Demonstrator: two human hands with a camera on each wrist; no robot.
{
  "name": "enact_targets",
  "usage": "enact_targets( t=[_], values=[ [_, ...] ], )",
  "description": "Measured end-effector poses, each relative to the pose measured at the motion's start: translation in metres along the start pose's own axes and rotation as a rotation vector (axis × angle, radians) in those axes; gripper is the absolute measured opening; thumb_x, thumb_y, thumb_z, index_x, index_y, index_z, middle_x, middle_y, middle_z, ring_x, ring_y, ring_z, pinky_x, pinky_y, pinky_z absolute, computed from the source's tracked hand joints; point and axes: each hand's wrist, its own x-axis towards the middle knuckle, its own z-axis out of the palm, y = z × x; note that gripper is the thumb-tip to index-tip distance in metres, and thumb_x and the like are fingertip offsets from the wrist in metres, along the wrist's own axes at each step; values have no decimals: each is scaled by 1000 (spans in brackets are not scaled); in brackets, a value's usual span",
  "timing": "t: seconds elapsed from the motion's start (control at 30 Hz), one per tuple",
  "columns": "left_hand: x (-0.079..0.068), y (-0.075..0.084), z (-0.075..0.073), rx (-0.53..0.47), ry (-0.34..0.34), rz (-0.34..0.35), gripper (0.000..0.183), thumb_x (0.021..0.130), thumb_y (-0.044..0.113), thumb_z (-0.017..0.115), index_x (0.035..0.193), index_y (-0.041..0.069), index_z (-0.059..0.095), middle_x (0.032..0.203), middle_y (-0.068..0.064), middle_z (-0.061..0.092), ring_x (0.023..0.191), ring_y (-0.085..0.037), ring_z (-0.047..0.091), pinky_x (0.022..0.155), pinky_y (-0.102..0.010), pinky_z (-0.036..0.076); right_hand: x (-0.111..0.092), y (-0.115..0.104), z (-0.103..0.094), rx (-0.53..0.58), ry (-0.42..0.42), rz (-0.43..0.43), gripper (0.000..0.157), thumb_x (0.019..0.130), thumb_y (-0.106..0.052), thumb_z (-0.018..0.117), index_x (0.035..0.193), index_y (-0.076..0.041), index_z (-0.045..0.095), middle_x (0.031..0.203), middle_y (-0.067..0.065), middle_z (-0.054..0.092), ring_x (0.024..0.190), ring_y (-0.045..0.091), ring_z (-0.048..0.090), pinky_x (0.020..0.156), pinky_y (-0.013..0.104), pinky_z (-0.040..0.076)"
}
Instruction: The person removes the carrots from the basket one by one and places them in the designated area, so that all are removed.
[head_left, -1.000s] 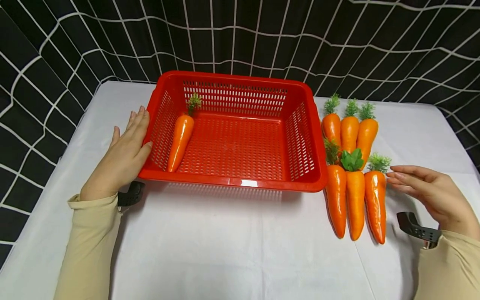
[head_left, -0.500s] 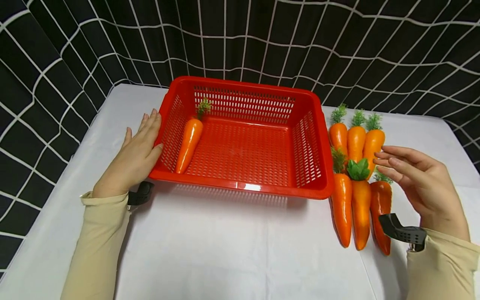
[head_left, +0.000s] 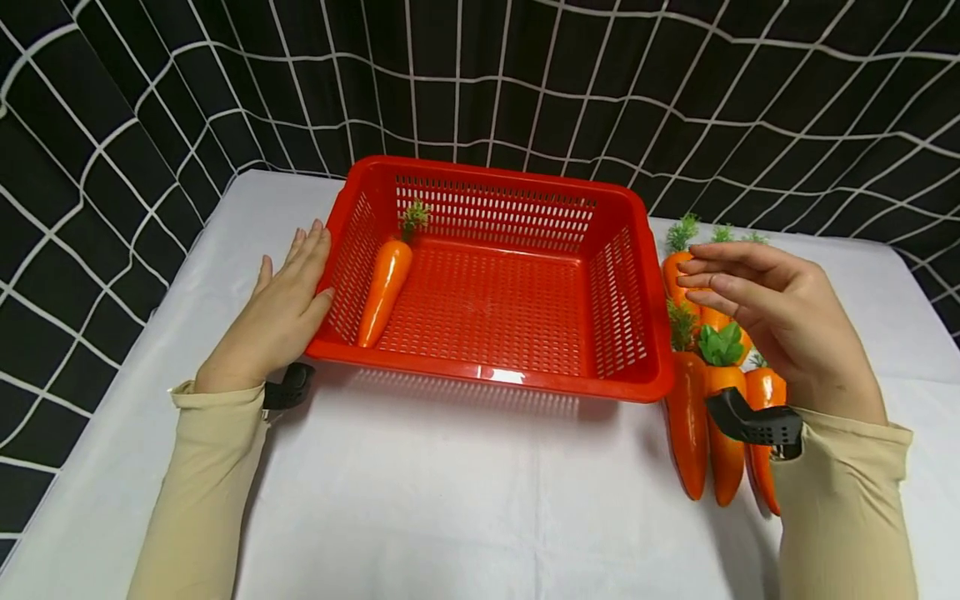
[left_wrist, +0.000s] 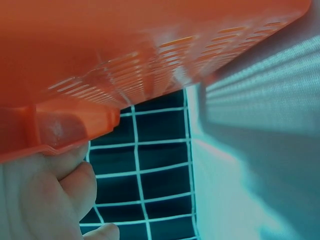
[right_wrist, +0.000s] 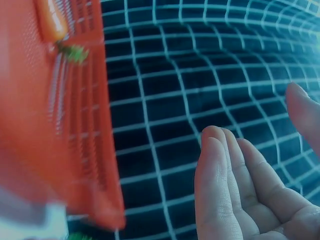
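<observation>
A red plastic basket [head_left: 480, 375] with slotted walls stands on the white table. One carrot [head_left: 386, 287] with a green top lies along its left side. My left hand [head_left: 273, 312] rests flat-fingered on the basket's left rim; the left wrist view shows its fingers [left_wrist: 77, 192] just under the rim. Over the carrots at the right hovers my right hand [head_left: 787, 317], fingers extended and thumb apart, holding nothing. Below it lie two rows of carrots, among them a front carrot [head_left: 686, 425] nearest the basket; the hand and wrist hide parts of several.
White cloth covers the table [head_left: 420, 500]. Behind it and along the left hangs a black curtain [head_left: 495, 83] with a white grid. A black wrist camera [head_left: 753, 421] overlaps the front carrots in the head view.
My right hand has moved left and away from me, from beside the front carrots to above the back row. The left hand stays at the basket rim. The head view has shifted slightly.
</observation>
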Motion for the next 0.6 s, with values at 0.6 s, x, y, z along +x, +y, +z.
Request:
enact_targets(
  t=[0.6],
  values=[
    [0, 0, 0, 0, -10, 5, 62, 98, 18, 38, 150, 1, 10, 157, -9, 2, 144, -23, -2, 110, -54, -7, 75, -23, 81, -70, -163, -24, 26, 87, 0, 62, 112, 7, 64, 103, 20, 65, 91, 26, 65, 81, 31, 52]
  ],
)
